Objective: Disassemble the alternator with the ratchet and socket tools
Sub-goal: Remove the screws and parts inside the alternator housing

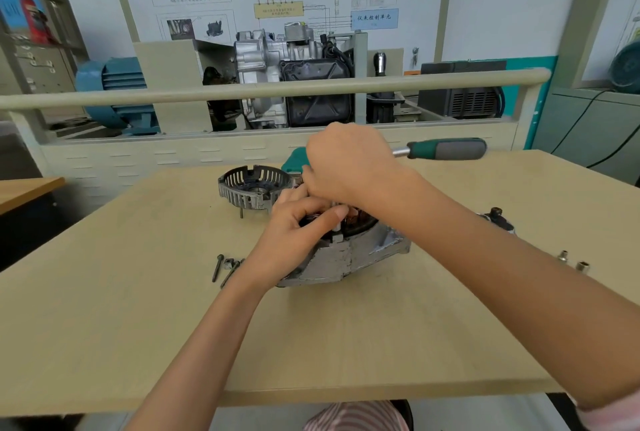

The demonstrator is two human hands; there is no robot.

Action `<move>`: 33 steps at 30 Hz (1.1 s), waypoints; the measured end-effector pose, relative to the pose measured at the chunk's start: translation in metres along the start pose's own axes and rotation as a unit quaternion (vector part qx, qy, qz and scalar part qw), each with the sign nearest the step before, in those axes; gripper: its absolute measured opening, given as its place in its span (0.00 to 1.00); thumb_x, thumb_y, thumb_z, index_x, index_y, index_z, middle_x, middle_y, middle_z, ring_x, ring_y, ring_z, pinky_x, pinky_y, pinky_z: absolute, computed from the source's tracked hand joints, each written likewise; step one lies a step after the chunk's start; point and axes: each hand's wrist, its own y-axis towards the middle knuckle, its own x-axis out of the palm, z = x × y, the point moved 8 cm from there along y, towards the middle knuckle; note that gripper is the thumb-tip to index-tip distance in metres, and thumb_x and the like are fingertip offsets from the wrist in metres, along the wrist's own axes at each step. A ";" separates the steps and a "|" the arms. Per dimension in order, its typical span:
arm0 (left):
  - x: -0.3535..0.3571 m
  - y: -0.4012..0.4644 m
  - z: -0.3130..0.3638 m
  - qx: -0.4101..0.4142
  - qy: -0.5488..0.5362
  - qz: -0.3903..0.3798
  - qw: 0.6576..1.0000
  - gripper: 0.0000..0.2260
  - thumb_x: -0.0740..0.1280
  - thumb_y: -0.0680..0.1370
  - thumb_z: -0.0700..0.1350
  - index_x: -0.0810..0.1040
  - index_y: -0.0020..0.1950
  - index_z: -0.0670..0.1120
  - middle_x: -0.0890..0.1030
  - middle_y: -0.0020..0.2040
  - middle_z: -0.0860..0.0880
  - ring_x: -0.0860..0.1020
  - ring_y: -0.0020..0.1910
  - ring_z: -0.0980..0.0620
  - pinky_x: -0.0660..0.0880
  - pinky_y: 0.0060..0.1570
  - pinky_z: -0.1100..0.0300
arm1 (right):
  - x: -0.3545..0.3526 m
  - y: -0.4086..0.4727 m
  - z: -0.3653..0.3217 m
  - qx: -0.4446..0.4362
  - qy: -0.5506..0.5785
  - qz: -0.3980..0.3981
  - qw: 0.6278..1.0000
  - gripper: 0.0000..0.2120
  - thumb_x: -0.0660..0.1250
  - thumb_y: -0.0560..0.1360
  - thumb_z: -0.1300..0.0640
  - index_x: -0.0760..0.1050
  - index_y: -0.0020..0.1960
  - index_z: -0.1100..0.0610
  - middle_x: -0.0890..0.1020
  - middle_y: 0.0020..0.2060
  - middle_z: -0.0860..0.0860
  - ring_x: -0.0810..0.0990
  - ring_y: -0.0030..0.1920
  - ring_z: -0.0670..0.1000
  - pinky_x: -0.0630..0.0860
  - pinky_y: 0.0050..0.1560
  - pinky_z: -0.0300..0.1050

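1. Left hand, fingers and thumb curled round the top rim of the alternator body, mid-table.
2. Right hand above it, fist closed on the ratchet, handle sticking out rightward.
3. Just behind: removed slotted end cover.
4. Left of the body: loose bolts.
5. Far right: two sockets.

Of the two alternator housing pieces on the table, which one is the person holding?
The solid housing half with copper windings, nearest the person: the left hand grips it. The slotted end cover sits apart, behind and left, untouched.
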 end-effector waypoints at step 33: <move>-0.006 -0.003 0.001 0.018 -0.064 0.064 0.996 0.06 0.71 0.70 0.47 0.84 0.38 0.59 0.80 0.45 0.50 0.74 0.54 0.52 0.69 0.61 0.44 | -0.001 -0.003 -0.002 -0.014 0.000 -0.027 1.000 0.18 0.59 0.76 0.56 0.58 0.30 0.54 0.63 0.27 0.49 0.63 0.26 0.49 0.54 0.25 0.41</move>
